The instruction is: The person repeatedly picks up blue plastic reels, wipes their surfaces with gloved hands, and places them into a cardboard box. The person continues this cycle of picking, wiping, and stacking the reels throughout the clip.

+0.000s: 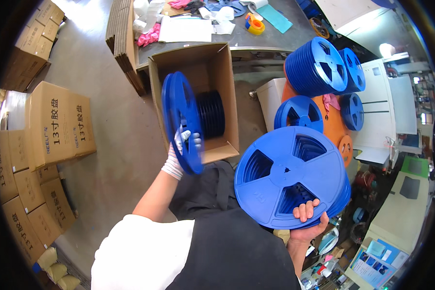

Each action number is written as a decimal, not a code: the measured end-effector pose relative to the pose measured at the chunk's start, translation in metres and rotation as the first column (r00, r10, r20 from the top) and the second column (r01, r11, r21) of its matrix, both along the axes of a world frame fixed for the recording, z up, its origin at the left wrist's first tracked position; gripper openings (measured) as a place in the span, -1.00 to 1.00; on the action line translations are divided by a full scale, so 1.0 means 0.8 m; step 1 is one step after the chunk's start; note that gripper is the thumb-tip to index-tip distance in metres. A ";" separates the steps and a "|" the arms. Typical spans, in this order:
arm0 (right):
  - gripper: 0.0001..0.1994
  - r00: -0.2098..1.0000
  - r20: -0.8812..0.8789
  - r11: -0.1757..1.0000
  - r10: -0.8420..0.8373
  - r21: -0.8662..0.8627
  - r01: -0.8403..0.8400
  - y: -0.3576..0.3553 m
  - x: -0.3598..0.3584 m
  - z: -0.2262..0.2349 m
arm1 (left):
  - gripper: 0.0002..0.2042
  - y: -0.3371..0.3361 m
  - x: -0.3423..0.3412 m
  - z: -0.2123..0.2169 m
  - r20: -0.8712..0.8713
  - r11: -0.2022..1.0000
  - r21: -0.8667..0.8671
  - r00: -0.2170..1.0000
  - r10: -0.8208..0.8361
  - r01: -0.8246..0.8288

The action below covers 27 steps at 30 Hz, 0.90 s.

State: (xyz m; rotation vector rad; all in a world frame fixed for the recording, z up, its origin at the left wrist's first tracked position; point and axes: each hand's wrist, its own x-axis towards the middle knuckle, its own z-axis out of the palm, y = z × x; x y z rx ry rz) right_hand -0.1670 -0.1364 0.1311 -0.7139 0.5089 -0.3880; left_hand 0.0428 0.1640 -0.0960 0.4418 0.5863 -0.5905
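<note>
My left hand [181, 138], in a white glove, is closed on a couple of blue plastic reels [173, 92]. They stand nearly on edge and look slightly blurred, over the left side of an open cardboard box [193, 54]. Inside that box, a stack of dark blue reels [210, 113] lies to the right of the held ones. At the lower right, my bare right hand [310, 233] grips the rim of a thick stack of blue reels [285, 170]. Its fingers curl over the top reel through a cut-out, and the lower part of the stack is hidden.
An orange round table [327, 116] at the right carries more reel stacks [309, 67]. Beyond the box stands a grey workbench [280, 36] with tape [254, 25], paper and gloves. Flattened cardboard [123, 43] leans against it. Closed cartons [65, 121] are piled at the left.
</note>
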 end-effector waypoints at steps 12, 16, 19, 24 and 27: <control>-0.57 0.956 0.284 0.984 0.071 0.139 -0.114 -0.031 -0.033 -0.003 | -0.48 -0.031 0.014 -0.085 0.217 0.066 0.964 0.618 -0.755 -0.259; -0.58 0.902 0.409 0.968 0.139 0.134 -0.210 -0.034 -0.031 -0.009 | -0.36 -0.115 0.003 0.084 0.373 0.294 0.821 0.069 -0.925 -0.490; -0.58 0.860 0.464 0.949 0.211 0.116 -0.295 -0.029 -0.025 -0.014 | -0.34 -0.177 -0.027 0.201 0.467 0.481 0.718 -0.164 -0.869 -0.503; -0.58 0.859 0.457 0.935 0.231 0.141 -0.326 -0.025 -0.026 -0.015 | -0.42 -0.212 -0.041 0.262 0.650 0.817 0.557 -0.536 -0.539 -0.147; -0.58 0.879 0.430 0.944 0.208 0.147 -0.296 -0.026 -0.032 -0.016 | -0.44 -0.209 -0.022 0.240 0.530 0.577 0.749 -0.227 -0.817 -0.327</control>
